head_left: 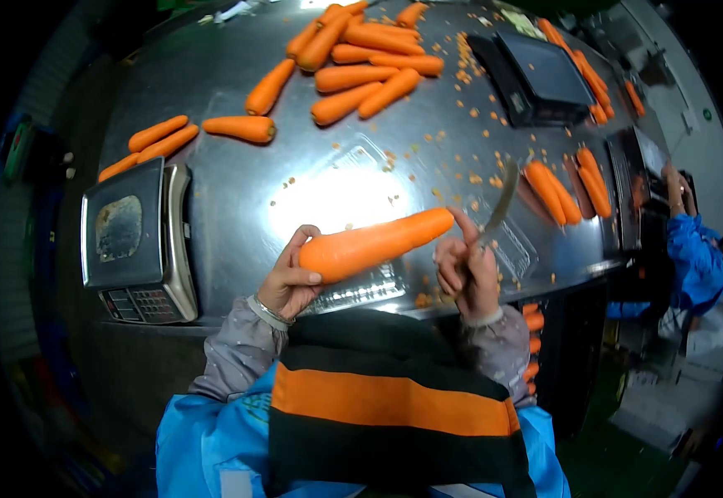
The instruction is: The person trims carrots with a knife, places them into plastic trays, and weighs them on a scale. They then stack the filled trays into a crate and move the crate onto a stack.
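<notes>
OK, left hand [282, 286] has fingers closed on large orange carrot [370, 246], over steel bench [228, 183], right of silver digital scale [141, 220]. Right hand [471, 274] has fingers gripping slim metal knife [505, 199]. Angle blade off fingertips; keep carrot steady.

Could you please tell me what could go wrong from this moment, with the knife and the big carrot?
The knife in the right hand has a bare blade close to the raised index finger, so a slip could cut it. The left hand grips the big carrot only near its thick end; it might tip or drop onto the clear plastic tray.
</notes>
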Demonstrator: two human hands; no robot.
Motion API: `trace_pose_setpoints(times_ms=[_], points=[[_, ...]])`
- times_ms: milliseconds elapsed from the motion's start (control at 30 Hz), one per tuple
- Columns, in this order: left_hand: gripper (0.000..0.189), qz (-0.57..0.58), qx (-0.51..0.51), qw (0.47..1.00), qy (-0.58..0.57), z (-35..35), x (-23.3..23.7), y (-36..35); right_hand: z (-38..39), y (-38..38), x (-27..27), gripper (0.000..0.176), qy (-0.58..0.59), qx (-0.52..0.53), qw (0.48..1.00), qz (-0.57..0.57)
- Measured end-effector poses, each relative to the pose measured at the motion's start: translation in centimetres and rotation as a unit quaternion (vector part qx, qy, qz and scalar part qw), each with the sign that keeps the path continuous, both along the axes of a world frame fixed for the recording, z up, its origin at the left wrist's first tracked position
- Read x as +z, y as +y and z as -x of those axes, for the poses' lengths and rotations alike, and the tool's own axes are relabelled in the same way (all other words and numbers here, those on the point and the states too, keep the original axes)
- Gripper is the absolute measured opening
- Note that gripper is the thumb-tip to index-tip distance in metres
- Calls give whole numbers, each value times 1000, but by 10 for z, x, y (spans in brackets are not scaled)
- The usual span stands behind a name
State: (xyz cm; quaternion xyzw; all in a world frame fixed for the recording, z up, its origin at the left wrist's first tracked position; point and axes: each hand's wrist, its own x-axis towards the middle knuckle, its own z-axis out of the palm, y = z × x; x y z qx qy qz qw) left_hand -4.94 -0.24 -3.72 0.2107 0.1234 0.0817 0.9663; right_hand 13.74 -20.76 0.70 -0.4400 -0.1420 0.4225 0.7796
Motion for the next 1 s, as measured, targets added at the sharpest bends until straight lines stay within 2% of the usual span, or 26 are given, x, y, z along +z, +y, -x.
trace_pose_setpoints(times_ms=[67,100,167,267,300,367,467,500,533,567,600,633,667,700,733,800,900,1000], points=[[53,28,-31,999,27,-1,2,-20,-4,-6,-3,47,-12,8,997,79],[56,37,-39,998,39,-1,3,-27,-1,-4,-2,35,0,-35,995,90],[62,47,-54,996,55,-6,10,-33,-3,-11,-4,34,-14,-43,993,109],[61,-19,-117,992,54,-13,19,-33,-4,-16,-1,31,-11,-57,991,122],[59,-151,-160,973,65,-19,22,-35,-6,-18,-1,30,-11,-57,990,127],[55,-402,-237,880,84,-37,27,-43,-6,-18,2,30,-18,-54,987,148],[42,-622,-218,745,98,-66,36,-60,-2,-14,7,29,-26,-38,985,163],[38,-613,-187,760,107,-68,32,-63,-6,-17,8,28,-24,-33,988,150],[37,-641,-163,742,111,-69,32,-65,-11,-21,10,28,-23,-28,990,135],[37,-668,-139,723,113,-68,33,-67,-15,-28,11,23,-44,2,991,129],[37,-693,-116,702,115,-66,32,-70,-16,-32,8,20,-152,-48,977,144],[36,-680,-85,718,122,-61,28,-74,-14,-37,3,19,-254,-98,949,160],[36,-683,-77,716,123,-54,29,-77,-13,-41,0,18,-351,-146,908,176],[36,-686,-70,713,125,-48,30,-78,-22,-48,-1,24,-521,-167,819,174],[36,-688,-62,711,128,-43,31,-80,-23,-55,5,32,-572,-157,780,200],[37,-692,-36,708,134,-37,29,-83,-20,-58,1,33,-651,-123,721,204],[37,-703,-25,700,128,-38,29,-83,-11,-54,1,29,-666,-87,712,206],[37,-706,-17,696,127,-38,32,-85,-8,-49,2,26,-644,-80,731,210]])
